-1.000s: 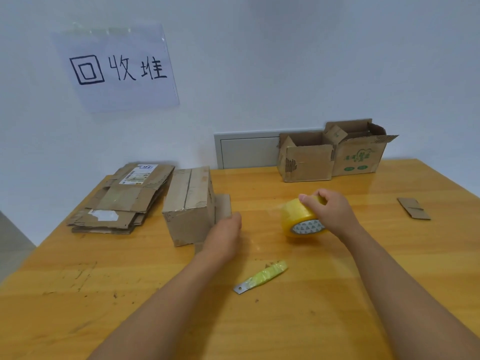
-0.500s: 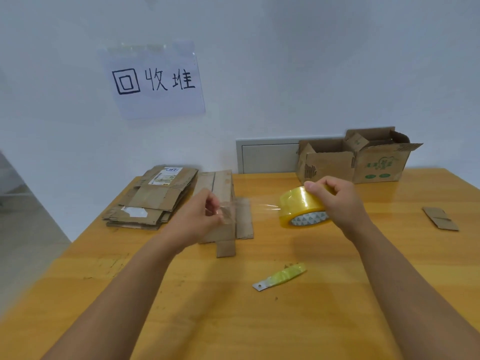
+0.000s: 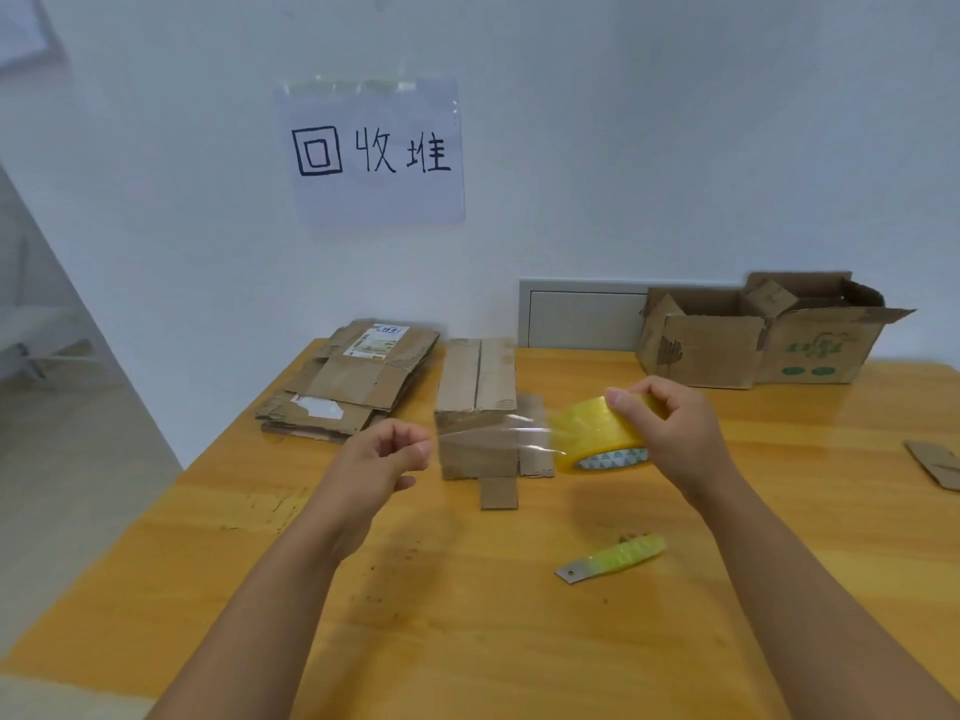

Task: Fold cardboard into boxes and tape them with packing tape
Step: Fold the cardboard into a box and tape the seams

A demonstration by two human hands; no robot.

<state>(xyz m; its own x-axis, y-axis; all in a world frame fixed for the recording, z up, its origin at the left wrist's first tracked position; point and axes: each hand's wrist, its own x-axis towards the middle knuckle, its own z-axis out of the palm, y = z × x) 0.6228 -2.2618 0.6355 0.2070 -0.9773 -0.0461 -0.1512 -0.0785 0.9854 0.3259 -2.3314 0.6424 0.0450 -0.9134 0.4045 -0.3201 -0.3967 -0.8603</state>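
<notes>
Right hand [image 3: 675, 433], centre right of the frame: fingers and thumb curled over the yellow tape roll [image 3: 597, 436], grasping it above the table [image 3: 467, 641]. Roll's open side with white core faces down and toward the camera; thumb tip on its top rim.

Left hand [image 3: 382, 459], centre left: fingertips pinched together on the free end of the tape strip [image 3: 488, 433]. The strip is clear and hard to make out; its exact end inside the pinch is hidden. Long axis runs left to right across the middle of the frame, from left hand to roll, pulled taut.

Folded box [image 3: 478, 407] lies behind the strip, between the two hands, long axis running away from the camera toward the wall. Flaps stick out at its near end and right side. Whether the strip touches the box cannot be told.

Lower right of centre: a small blade with yellow-green wrapped handle [image 3: 613, 556] on the table, metal tip pointing lower left.

Left of the box: stack of flattened cardboard [image 3: 353, 381]. Upper right: two open boxes [image 3: 769, 335] against the wall. Right edge: a cardboard scrap [image 3: 935, 462], cut off by the frame. Upper centre: a paper sign [image 3: 374, 153] with handwritten characters.
</notes>
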